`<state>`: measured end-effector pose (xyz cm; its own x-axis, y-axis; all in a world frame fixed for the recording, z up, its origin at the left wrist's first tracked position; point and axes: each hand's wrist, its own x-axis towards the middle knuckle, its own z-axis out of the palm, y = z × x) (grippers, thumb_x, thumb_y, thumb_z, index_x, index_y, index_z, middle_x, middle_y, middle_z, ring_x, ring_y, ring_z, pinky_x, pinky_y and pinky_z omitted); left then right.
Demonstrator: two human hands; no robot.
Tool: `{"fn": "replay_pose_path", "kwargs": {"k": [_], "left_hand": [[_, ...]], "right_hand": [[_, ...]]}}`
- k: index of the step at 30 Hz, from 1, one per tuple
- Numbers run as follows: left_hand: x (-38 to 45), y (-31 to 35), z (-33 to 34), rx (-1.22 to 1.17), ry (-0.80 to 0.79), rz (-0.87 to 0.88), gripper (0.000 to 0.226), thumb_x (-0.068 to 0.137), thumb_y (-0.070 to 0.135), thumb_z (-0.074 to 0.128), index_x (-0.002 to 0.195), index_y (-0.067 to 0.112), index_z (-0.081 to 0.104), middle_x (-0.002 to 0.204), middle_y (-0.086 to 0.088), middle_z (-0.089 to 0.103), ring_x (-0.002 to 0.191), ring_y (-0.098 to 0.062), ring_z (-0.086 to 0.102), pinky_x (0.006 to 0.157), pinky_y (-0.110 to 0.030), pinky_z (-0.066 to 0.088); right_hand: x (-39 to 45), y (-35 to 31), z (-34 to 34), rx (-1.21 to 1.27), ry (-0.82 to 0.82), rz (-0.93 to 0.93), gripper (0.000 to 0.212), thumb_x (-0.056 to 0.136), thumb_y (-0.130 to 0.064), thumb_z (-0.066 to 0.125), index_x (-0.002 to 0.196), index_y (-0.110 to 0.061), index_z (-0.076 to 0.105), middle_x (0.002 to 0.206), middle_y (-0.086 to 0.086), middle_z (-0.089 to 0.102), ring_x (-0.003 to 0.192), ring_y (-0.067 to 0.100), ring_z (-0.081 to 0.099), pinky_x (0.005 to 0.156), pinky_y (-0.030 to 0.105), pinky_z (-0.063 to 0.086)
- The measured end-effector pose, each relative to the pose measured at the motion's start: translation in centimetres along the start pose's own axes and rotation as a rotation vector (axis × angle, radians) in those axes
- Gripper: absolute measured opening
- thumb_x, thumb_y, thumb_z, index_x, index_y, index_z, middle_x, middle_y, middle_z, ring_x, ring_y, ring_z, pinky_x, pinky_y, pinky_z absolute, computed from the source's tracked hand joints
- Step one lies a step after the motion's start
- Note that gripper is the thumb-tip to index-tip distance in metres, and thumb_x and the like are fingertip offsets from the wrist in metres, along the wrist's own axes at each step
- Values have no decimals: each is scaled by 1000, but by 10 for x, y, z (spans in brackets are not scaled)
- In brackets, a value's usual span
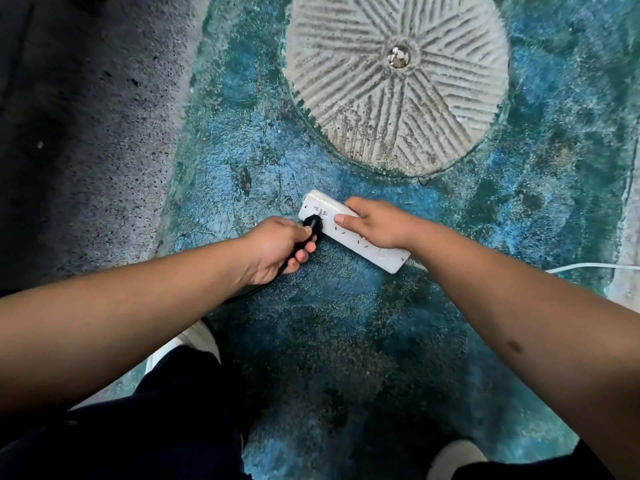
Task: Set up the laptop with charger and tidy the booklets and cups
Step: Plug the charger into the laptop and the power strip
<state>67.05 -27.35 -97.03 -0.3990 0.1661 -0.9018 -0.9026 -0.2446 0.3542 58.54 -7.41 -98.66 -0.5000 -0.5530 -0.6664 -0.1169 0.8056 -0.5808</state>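
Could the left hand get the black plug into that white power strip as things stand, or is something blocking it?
Probably yes. The left hand grips the black plug right at a socket near the power strip's far end. The right hand holds the strip further along, leaving that socket uncovered.

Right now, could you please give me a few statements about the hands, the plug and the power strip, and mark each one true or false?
1. The left hand grips the black plug at the white power strip. True.
2. The right hand hangs idle in the air, away from the strip. False: it rests on the strip, with the thumb laid on its top face.
3. The power strip lies on a blue rug. True.
4. The strip's own cable is black. False: it is white and runs off to the right.
5. A round, pale, ribbed stone disc sits beyond the strip. True.
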Motion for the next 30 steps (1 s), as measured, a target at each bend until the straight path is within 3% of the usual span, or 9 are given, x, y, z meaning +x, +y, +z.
{"fn": "replay_pose_path", "kwargs": {"k": [3,13,19,24,30], "left_hand": [[1,3,3,-25,4,-4,15,101,8,47,93,3,58,57,-1,59,39,-7,43,32,-16,33],[-1,10,8,-31,-35,-27,18,101,14,49,91,2,58,60,-1,51,36,-4,35,30,-15,26],[-2,11,4,-30,-77,6,19,101,15,50,91,1,59,58,0,52,37,-3,33,30,-15,25],[0,15,2,-12,-69,2,20,101,16,50,91,2,60,57,1,52,37,-4,32,29,-16,25],[0,18,-3,-15,-69,15,20,100,16,51,92,0,62,58,0,52,38,-4,32,30,-16,25]], "right_hand": [[-1,2,-1,-14,36,-36,30,98,-51,44,102,-22,50,84,8,60,72,21,58,59,29,43],[-8,2,-2,-152,114,-102,28,96,-56,41,92,-29,41,75,4,55,65,20,55,58,30,45],[-10,3,-5,-97,131,-102,29,96,-56,41,97,-28,47,81,9,60,72,26,61,65,34,50],[-11,-2,-6,-225,184,-95,42,92,-65,34,97,-24,43,69,4,51,61,19,53,52,26,30],[-12,-8,-4,-260,224,-89,42,94,-63,35,95,-23,46,68,2,51,59,15,50,51,25,27]]}}
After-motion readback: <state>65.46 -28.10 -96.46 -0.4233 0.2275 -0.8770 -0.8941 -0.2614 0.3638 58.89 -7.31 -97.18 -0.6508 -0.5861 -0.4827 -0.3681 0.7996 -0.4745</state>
